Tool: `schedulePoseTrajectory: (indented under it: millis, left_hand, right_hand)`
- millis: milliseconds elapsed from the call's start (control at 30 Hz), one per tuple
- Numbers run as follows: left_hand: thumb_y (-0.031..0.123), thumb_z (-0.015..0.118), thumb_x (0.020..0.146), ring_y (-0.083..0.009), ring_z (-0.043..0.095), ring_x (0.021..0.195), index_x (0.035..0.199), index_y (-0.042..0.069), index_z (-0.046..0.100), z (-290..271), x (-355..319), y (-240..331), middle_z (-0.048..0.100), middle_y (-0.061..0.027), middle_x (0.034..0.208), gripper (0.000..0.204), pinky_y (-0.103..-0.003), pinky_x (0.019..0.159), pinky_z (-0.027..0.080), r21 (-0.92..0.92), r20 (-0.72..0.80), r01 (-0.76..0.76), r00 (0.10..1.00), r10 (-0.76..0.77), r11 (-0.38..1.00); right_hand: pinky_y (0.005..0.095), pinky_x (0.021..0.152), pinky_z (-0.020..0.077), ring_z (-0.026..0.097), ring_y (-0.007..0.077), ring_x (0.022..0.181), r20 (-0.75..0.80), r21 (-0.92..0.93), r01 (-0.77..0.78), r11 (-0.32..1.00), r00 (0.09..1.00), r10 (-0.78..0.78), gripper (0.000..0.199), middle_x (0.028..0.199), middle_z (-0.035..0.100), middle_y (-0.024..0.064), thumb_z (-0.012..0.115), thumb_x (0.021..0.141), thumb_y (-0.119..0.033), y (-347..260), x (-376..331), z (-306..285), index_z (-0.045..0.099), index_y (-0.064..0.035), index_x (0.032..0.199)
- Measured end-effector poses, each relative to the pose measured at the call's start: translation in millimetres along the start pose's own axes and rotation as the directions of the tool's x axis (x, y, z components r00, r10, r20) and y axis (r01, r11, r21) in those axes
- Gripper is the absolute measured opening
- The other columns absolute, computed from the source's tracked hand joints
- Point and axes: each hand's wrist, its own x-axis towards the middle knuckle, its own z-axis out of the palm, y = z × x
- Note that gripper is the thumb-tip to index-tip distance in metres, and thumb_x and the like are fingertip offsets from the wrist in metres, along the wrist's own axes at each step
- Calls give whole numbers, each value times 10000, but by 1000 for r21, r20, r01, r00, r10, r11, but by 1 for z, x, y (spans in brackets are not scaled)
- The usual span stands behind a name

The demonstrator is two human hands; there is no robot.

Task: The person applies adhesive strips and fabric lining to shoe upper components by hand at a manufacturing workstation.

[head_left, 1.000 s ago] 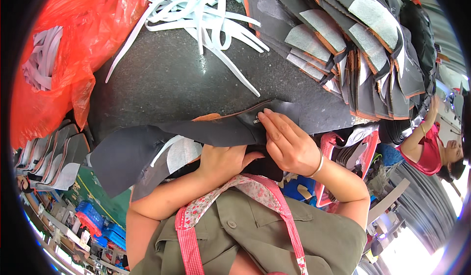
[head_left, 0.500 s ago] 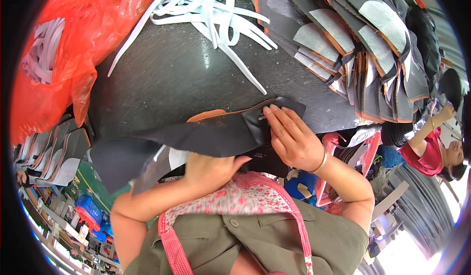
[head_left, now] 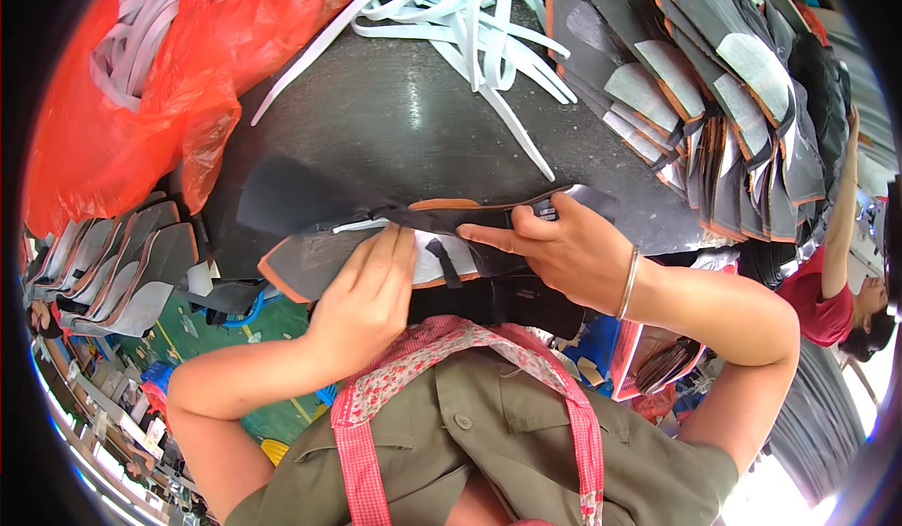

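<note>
A grey insole with an orange rim (head_left: 310, 263) lies at the near edge of the dark worktable (head_left: 404, 131). My left hand (head_left: 366, 296) rests flat on it, fingers straight, over a white patch. A thin black sheet (head_left: 291, 193) stretches across the table just beyond it. My right hand (head_left: 554, 254) pinches the black sheet and a second orange-rimmed piece (head_left: 451, 205) between thumb and fingers; a thin bangle circles that wrist. A short black strap (head_left: 442, 254) lies between the two hands.
Loose white strips (head_left: 470, 28) are heaped at the table's far side. A red plastic bag (head_left: 141, 94) holding more strips sits far left. Stacked grey insoles (head_left: 714, 94) fan along the right, and others (head_left: 122, 272) lie at the left. A person in red (head_left: 827, 291) reaches up at the right.
My left hand came out from under the black sheet and now lies flat on the insole. My right hand slid left along the sheet's edge, and the sheet is spread further left.
</note>
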Motion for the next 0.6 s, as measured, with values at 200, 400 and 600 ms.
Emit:
schedulePoseTrajectory:
  millis: [200, 400, 600]
  left_hand:
    - [143, 608, 725, -368, 540, 1160, 1167, -151, 558, 9, -8, 3, 559, -262, 1214, 534, -422, 998, 454, -143, 7, 75, 997, -75, 987]
    - [184, 806, 725, -297, 629, 819, 945, -26, 617, -4, -27, -14, 629, -159, 945, 357, -353, 716, 526, -468, -336, 235, 844, -417, 852]
    - [87, 819, 666, -258, 516, 593, 716, 79, 493, 22, -20, -27, 462, -56, 692, 330, -382, 518, 422, -580, -263, 501, 631, -730, 642]
  right_hand:
    - [327, 746, 430, 510, 152, 1040, -72, 447, 33, 894, 997, 0, 279, 1332, 587, -30, 684, 757, -338, 23, 22, -34, 744, -153, 958]
    - [417, 660, 510, 610, 327, 773, -184, 897, -98, 430, 803, 567, 465, 741, 595, 125, 748, 760, -181, -6, 55, -38, 533, -1, 1131]
    - [414, 695, 525, 614, 343, 830, -291, 837, -118, 534, 731, 618, 216, 888, 619, 188, 669, 775, -68, -35, 65, -22, 521, 24, 904]
